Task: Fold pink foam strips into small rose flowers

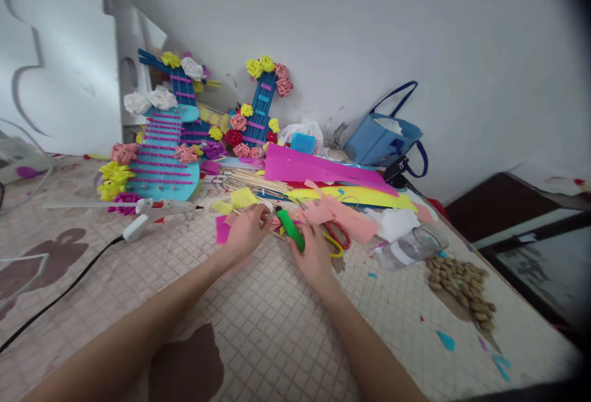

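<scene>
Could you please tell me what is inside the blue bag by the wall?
Something white shows in the open mouth of the blue bag. Its sides hide whatever lies deeper, so I cannot tell.

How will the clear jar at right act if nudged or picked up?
The clear jar appears to lie on its side, so its rounded wall would probably roll when pushed. The peanut pile close by might check it that way. Its smooth, shiny wall could be slippery; glass or plastic I can't tell, so fragility is uncertain.
</scene>
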Motion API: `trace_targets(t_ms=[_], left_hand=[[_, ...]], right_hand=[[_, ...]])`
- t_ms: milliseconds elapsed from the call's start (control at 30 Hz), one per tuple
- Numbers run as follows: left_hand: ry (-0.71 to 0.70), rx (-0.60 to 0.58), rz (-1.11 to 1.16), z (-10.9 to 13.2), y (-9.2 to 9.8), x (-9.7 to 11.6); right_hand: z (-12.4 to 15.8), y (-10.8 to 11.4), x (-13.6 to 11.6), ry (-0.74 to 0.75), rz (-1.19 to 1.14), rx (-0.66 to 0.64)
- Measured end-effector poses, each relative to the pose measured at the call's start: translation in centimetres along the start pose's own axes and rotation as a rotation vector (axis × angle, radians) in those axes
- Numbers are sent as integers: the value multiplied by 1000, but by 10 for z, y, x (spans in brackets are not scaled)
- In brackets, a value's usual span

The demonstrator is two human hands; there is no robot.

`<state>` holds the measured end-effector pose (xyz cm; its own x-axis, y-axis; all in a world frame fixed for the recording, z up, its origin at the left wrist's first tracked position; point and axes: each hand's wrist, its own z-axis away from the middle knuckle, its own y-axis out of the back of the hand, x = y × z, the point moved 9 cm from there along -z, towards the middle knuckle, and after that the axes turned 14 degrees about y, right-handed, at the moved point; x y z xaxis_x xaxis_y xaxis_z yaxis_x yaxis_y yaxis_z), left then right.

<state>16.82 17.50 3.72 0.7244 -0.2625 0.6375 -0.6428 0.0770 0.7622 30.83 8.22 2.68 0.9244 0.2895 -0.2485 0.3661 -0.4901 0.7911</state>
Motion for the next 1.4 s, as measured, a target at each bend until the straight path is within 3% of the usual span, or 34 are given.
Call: trace_targets(t_ms=[200, 300, 433, 633, 767, 1000, 1200, 1400], left_hand=[[-260, -70, 33, 50, 27, -18], [-387, -108, 29, 75, 38, -30], [-511, -234, -52, 98, 32, -37], [-457, -164, -11, 95, 30, -48], [-457, -117, 26, 92, 36, -55], [-413, -114, 40, 84, 49, -62], [-415, -140, 25, 86, 49, -64], [-428, -139, 11, 88, 51, -63]], right_hand=[[-8, 25, 46, -60, 45, 70], [-18, 21, 63, -7, 18, 3], [-25, 12, 75, 11, -4, -29], [-13, 20, 95, -141, 39, 105], [-10, 30, 95, -159, 16, 173], [-14, 18, 69, -20, -105, 57], [-44, 19, 104, -135, -51, 70], [-65, -15, 126, -214, -98, -31]])
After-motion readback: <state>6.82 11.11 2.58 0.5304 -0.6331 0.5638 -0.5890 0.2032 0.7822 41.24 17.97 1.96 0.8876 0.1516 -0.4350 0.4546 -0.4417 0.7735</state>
